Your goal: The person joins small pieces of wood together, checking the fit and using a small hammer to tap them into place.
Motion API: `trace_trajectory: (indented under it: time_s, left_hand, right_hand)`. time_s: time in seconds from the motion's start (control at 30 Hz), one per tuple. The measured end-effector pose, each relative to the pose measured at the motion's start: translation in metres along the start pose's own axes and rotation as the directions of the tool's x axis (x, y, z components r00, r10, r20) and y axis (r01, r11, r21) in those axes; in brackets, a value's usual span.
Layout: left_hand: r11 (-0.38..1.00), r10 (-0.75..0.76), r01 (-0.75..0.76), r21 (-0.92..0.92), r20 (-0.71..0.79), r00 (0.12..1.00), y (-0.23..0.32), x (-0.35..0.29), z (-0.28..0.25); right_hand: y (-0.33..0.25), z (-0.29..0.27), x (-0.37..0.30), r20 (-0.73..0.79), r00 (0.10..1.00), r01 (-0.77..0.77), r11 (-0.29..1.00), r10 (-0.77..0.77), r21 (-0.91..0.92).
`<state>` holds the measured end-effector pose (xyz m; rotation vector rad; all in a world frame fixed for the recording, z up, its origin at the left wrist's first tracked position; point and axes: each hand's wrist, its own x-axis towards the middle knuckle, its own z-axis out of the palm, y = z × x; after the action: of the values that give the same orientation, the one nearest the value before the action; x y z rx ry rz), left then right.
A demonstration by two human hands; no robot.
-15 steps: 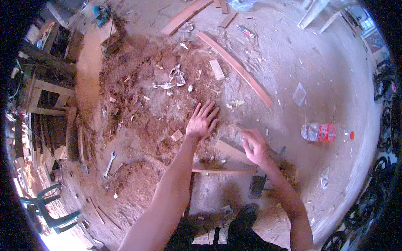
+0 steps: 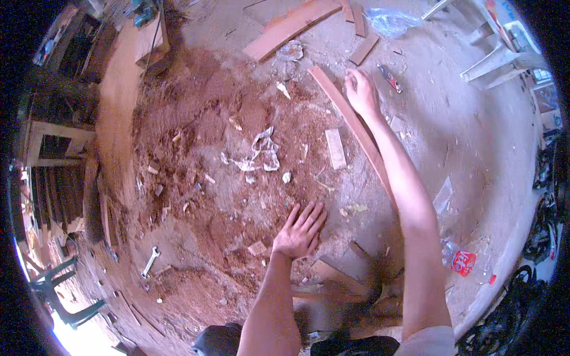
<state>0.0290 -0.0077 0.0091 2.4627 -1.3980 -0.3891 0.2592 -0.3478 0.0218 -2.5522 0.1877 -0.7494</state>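
My left hand (image 2: 298,232) lies flat on the sawdust-strewn floor, its fingers stretched forward and spread, holding nothing. Farther off, my right hand (image 2: 362,94) reaches out over the right side of the long, thin wooden strip (image 2: 347,115). Its fingers are loosely bent, and I see nothing held in them. Just beyond those fingertips lies a short brown board (image 2: 364,48). To the right of them is a small printed packet or tube (image 2: 389,78). A pale wood block (image 2: 335,149) rests between my two hands, touched by neither.
Crumpled clear plastic (image 2: 266,151) and wood scraps lie in the sawdust. A wrench (image 2: 151,262) is at the left. On the right are a plastic bottle (image 2: 463,262) with a red label and a white chair (image 2: 502,62). A wide plank (image 2: 291,28) lies at the back.
My right hand has swung far forward from beside my left hand to the far end of the wooden strip. My left hand stays flat on the floor; the view has shifted forward.
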Motion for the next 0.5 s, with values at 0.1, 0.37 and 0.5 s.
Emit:
trace_trajectory:
  time_s: [0.1,0.37,0.5]
  left_hand:
    - [1.0,0.018,-0.018,0.012,0.042,0.999,0.002,0.005,0.001]
    - [0.997,0.007,-0.011,0.073,0.055,0.998,-0.005,-0.002,-0.004]
    - [0.998,0.027,-0.029,0.048,0.049,0.998,0.0,0.003,0.001]
  right_hand:
    - [0.013,0.027,0.047,0.039,0.964,-0.236,0.911,0.264,-0.338]
    - [0.012,0.048,0.08,0.006,0.861,-0.47,0.801,0.508,-0.371]
    - [0.044,0.034,0.087,0.12,0.776,-0.527,0.742,0.619,-0.415]
